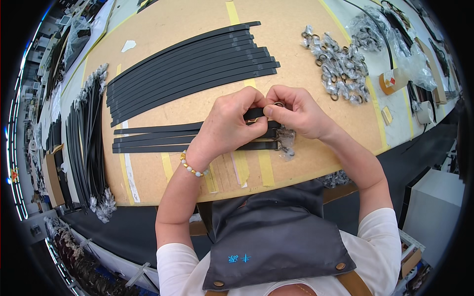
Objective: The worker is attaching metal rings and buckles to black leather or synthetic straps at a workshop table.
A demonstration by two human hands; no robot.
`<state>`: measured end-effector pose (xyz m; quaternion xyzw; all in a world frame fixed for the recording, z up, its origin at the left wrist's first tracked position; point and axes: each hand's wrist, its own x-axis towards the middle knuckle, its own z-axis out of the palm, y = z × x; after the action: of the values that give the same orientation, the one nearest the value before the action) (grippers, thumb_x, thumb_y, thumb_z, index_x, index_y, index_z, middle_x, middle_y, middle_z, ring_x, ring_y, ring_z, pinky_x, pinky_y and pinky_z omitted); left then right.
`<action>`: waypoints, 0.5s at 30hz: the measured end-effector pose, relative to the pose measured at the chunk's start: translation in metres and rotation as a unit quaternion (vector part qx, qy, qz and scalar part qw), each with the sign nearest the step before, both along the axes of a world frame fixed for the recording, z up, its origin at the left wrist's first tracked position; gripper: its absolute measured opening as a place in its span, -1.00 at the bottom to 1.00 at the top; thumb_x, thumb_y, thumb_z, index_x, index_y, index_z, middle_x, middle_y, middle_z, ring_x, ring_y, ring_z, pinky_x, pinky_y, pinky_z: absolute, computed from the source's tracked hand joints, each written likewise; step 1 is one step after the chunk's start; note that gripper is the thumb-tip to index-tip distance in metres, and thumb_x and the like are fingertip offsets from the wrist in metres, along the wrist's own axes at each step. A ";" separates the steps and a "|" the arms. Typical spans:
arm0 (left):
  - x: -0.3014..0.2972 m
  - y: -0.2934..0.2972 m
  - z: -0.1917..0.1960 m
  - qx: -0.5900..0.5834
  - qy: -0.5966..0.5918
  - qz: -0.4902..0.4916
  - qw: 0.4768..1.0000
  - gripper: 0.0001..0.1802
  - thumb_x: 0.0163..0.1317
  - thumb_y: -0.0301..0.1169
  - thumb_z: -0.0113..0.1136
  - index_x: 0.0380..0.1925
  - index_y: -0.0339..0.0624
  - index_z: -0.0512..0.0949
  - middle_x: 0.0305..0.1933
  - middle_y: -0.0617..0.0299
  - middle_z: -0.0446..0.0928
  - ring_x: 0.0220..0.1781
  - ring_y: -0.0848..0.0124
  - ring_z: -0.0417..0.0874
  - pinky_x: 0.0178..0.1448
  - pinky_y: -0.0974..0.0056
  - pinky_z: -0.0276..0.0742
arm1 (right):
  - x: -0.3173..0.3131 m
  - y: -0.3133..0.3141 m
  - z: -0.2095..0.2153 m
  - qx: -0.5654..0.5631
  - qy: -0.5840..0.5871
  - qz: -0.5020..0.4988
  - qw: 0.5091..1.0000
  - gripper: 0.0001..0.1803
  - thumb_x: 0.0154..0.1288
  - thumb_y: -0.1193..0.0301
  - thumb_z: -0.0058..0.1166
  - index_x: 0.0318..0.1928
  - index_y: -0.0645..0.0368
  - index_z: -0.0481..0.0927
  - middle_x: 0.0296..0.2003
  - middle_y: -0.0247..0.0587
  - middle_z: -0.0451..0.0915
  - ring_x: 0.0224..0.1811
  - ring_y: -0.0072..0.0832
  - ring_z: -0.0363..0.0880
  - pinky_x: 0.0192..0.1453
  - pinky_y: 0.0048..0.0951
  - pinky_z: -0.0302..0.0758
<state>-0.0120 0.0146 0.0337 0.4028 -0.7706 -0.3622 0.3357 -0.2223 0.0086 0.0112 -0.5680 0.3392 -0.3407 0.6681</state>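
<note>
My left hand [228,124] pinches the end of a black strap [254,113] over a brown board [306,163]. Facing it, my right hand [296,111] grips the same strap end together with a small metal ring [279,104] at its fingertips. Just below the hands lie three black straps [153,138] side by side, with metal clasps in clear wrap [285,140] at their right ends. A beaded bracelet [191,167] sits on my left wrist.
Several long black straps [192,69] lie fanned across the board's far half. A heap of metal clasps [340,69] is at the far right, clear bags [395,39] and a tape roll [392,81] beyond. Finished straps [86,143] are bundled at the left. A dark apron [276,237] covers my lap.
</note>
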 end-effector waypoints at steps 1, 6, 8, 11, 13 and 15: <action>0.001 0.000 -0.003 -0.005 0.011 -0.003 1.000 -0.82 0.07 -0.57 0.37 -0.32 -0.29 0.57 -0.43 0.22 0.61 -0.43 0.53 0.60 -0.38 0.40 0.52 | 0.002 0.001 0.001 -0.001 0.000 0.000 1.000 -0.83 0.45 0.39 0.22 -0.28 0.22 0.58 -0.41 -0.52 0.53 -0.35 -0.83 0.35 -0.33 -0.65 0.31; 0.001 -0.002 -0.005 0.012 0.011 -0.018 1.000 -0.76 0.08 -0.63 0.37 -0.23 -0.31 0.57 -0.35 0.31 0.60 -0.39 0.68 0.54 -0.35 0.51 0.50 | 0.005 0.003 0.001 -0.101 0.080 -0.025 0.991 -0.78 0.48 0.34 0.18 -0.30 0.21 0.57 -0.41 -0.52 0.50 -0.36 -0.80 0.30 -0.34 -0.58 0.29; -0.001 -0.003 -0.011 -0.026 0.061 -0.024 0.997 -0.68 0.08 -0.60 0.37 -0.15 -0.29 0.52 -0.33 0.14 0.67 -0.32 0.40 0.73 -0.27 0.35 0.66 | 0.004 0.000 -0.007 -0.090 0.041 -0.013 0.995 -0.76 0.48 0.30 0.19 -0.30 0.20 0.57 -0.42 -0.52 0.49 -0.36 -0.79 0.32 -0.33 -0.58 0.31; -0.002 -0.002 -0.009 -0.011 0.105 -0.021 0.994 -0.64 0.08 -0.62 0.36 -0.10 -0.27 0.50 -0.29 0.21 0.66 -0.27 0.48 0.72 -0.26 0.40 0.65 | -0.002 -0.007 0.000 0.013 -0.051 0.041 0.998 -0.71 0.49 0.22 0.22 -0.30 0.17 0.57 -0.43 -0.53 0.49 -0.37 -0.77 0.38 -0.30 -0.60 0.36; 0.004 -0.001 -0.001 0.042 0.096 -0.015 0.994 -0.64 0.08 -0.63 0.35 -0.09 -0.27 0.50 -0.28 0.23 0.65 -0.27 0.52 0.70 -0.27 0.44 0.62 | -0.006 -0.011 0.005 0.103 -0.104 0.082 0.986 -0.68 0.49 0.19 0.24 -0.30 0.16 0.57 -0.44 -0.53 0.49 -0.37 -0.75 0.40 -0.28 -0.61 0.38; 0.006 -0.001 0.002 0.093 0.087 -0.008 0.992 -0.64 0.09 -0.63 0.35 -0.09 -0.27 0.50 -0.27 0.26 0.64 -0.27 0.57 0.67 -0.28 0.48 0.58 | -0.008 -0.014 0.007 0.088 -0.086 0.091 0.988 -0.65 0.50 0.14 0.23 -0.30 0.15 0.58 -0.43 -0.54 0.50 -0.38 -0.74 0.42 -0.26 -0.61 0.41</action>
<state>-0.0058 0.0140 0.0354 0.3932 -0.7046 -0.4689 0.3594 -0.2302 -0.0049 0.0182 -0.5040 0.2564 -0.2949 0.7703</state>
